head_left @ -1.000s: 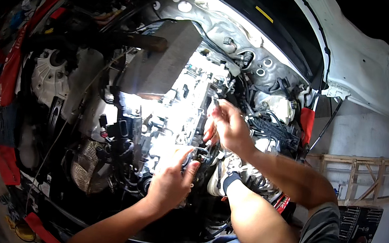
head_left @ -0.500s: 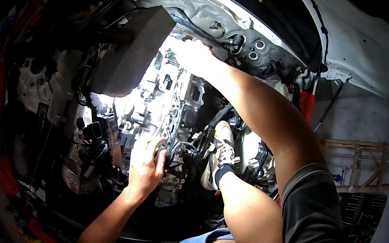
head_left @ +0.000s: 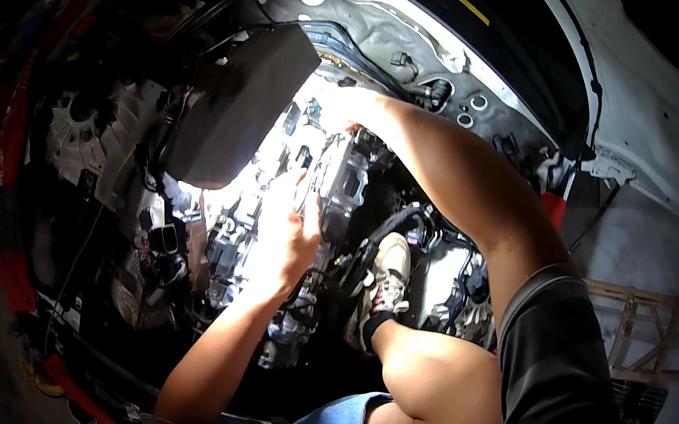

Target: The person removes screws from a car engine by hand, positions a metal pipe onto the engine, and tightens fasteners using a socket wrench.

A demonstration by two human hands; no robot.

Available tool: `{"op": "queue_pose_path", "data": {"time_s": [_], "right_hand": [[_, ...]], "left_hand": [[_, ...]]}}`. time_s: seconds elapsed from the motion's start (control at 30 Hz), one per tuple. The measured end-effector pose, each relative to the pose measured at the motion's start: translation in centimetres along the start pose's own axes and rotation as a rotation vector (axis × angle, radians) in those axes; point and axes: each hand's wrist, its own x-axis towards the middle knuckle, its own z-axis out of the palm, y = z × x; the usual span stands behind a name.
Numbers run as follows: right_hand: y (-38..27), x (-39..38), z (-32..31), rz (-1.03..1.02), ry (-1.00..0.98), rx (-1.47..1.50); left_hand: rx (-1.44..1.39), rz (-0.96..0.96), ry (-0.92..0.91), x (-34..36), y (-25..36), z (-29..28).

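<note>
An engine [head_left: 350, 181] lies under a bright light inside an open engine bay. My left hand [head_left: 289, 235] rests over the middle of its top, fingers stretched toward the far end and thumb slightly apart. Glare washes out part of that hand, and I make out nothing held in it. At the engine's far end, my right hand [head_left: 353, 111] reaches in beside a dark, box-like panel [head_left: 242, 105]. Strong light blurs its fingers, so what they touch is hidden.
My shoe [head_left: 392, 270] is planted among hoses and wiring [head_left: 394, 223] right of the engine. Pale castings [head_left: 79, 135] lie on the left. The grey firewall [head_left: 363, 31] rises behind. A wooden frame [head_left: 641, 329] stands at far right, beyond the white bodywork [head_left: 645, 106].
My left hand has moved forward along the engine, its fingers straightening. My right hand stays at the far end. The whole view has shifted slightly.
</note>
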Motion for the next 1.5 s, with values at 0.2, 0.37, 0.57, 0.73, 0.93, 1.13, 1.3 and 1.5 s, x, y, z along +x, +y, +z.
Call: {"op": "queue_pose_path", "data": {"time_s": [0.2, 0.37, 0.57, 0.73, 0.93, 1.13, 1.3, 1.5], "right_hand": [[-0.1, -6.1, 2.7, -0.214, 0.474, -0.061], [1.9, -6.9, 5.3, -0.349, 0.556, 0.049], [1.5, -8.4, 6.2, -0.283, 0.808, 0.434], [2.2, -8.2, 6.9, -0.557, 0.867, 1.064], [1.5, -8.7, 6.6, -0.559, 0.882, 1.071], [0.8, -8.1, 7.5, -0.334, 0.993, 0.878], [0.6, -9.0, 6.0, -0.175, 1.052, 0.709], [2.5, -9.8, 4.9, -0.302, 0.988, 0.417]], "left_hand": [[0.19, -0.164, -0.054, 4.2, -2.0, 8.0], [0.385, -0.046, 0.096, 8.3, -4.0, 12.3], [0.222, -0.165, -0.061, 9.6, -2.8, 11.2], [0.102, -0.074, -0.05, 9.9, -3.2, 11.6], [0.08, -0.019, -0.084, 9.7, -4.0, 11.3], [0.133, -0.061, -0.01, 10.1, -2.8, 12.4], [0.295, -0.063, -0.061, 10.2, -3.0, 11.4], [0.175, 0.002, -0.118, 10.1, -2.4, 11.2]]}}
